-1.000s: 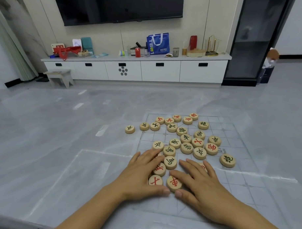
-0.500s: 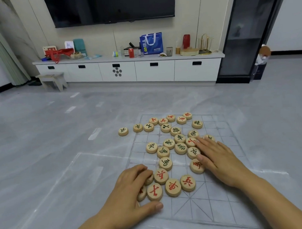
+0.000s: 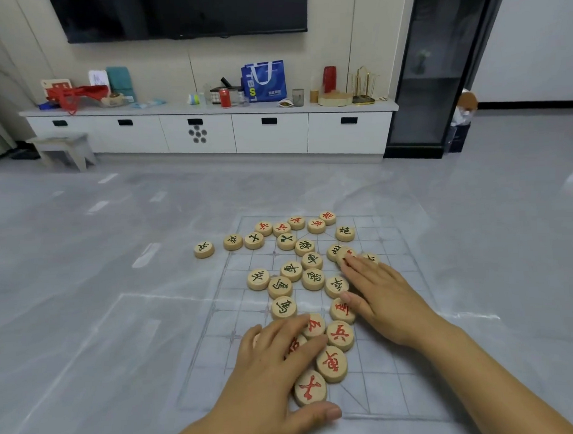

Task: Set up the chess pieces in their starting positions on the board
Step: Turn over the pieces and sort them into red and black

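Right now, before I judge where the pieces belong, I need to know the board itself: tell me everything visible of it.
The board is a thin, see-through sheet printed with pale grey grid lines, with crossed diagonals at its near middle. It lies flat on the grey floor. Round wooden pieces marked in red or dark characters lie scattered over its middle and far end. The left hand and right hand rest flat on pieces on it.
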`<state>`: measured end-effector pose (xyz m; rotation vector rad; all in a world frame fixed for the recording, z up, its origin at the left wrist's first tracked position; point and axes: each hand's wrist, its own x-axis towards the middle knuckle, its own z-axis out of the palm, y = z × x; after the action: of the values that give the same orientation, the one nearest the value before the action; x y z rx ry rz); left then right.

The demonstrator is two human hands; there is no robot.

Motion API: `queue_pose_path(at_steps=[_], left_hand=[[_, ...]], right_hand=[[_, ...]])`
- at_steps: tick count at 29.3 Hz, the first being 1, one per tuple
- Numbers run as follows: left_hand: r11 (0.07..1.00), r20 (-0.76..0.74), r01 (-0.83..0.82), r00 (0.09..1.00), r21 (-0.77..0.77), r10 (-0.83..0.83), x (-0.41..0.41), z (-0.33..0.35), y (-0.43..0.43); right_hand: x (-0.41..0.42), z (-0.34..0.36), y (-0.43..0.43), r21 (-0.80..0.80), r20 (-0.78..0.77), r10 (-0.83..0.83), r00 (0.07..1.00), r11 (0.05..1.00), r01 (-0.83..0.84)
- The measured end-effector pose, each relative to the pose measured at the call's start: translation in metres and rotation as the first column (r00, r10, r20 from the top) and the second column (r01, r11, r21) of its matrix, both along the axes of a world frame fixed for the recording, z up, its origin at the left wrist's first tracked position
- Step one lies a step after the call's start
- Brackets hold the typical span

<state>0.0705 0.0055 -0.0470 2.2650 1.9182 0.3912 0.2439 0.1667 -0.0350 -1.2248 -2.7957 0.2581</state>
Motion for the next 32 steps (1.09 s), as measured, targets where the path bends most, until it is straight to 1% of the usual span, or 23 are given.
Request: queue_pose_path(at_steps=[1,3,5,9,11,14,18,19,27,29,32], left_hand=[[0.999,-0.018,0.004,1.000,-0.039,-0.005,0.002,0.004,0.001],[0.998,-0.002,0.004,1.000,-0.064,-0.004,0.003,0.006,0.004],[0.984,0.017,-0.018,1.000,-0.175,0.021,0.002,0.009,0.003],[0.980,0.046,-0.022,0.998,-0.199,0.032,0.002,0.013,0.003],[0.977,0.039,-0.014,0.999,-0.212,0.022,0.002,0.013,0.004],[0.980,0.044,-0.029,0.998,-0.197,0.038,0.002,0.010,0.006],[0.980,0.054,-0.071,0.995,-0.186,0.082,0.001,0.011,0.006],[0.980,0.052,-0.074,0.995,-0.184,0.085,0.001,0.012,0.006],[0.978,0.066,-0.161,0.983,-0.131,0.171,-0.002,0.012,0.008],[0.981,0.067,-0.157,0.984,-0.116,0.165,-0.003,0.011,0.008],[0.996,0.018,-0.072,0.997,-0.051,0.073,0.001,0.006,0.008]], right_hand=[[0.000,-0.002,0.001,-0.004,0.017,-0.003,1.000,1.000,0.003],[0.001,-0.001,0.002,-0.007,0.024,-0.002,1.000,1.000,0.002],[0.000,0.002,0.002,-0.006,-0.001,0.003,1.000,1.000,-0.003],[0.003,0.008,0.005,0.015,-0.096,-0.013,0.995,1.000,0.015],[0.002,0.010,0.013,0.010,-0.093,-0.038,0.995,0.999,0.039],[-0.006,0.016,0.024,-0.026,0.012,-0.014,1.000,1.000,0.015],[-0.008,0.019,0.014,0.076,0.049,0.013,0.999,0.997,-0.017],[-0.005,0.018,0.008,0.078,0.056,0.010,0.998,0.997,-0.014],[0.005,0.010,-0.041,-0.072,0.050,-0.079,0.996,0.994,0.083],[0.005,0.009,-0.051,-0.128,0.013,-0.068,0.998,0.989,0.070],[0.007,0.013,-0.050,-0.172,-0.021,-0.058,0.998,0.984,0.053]])
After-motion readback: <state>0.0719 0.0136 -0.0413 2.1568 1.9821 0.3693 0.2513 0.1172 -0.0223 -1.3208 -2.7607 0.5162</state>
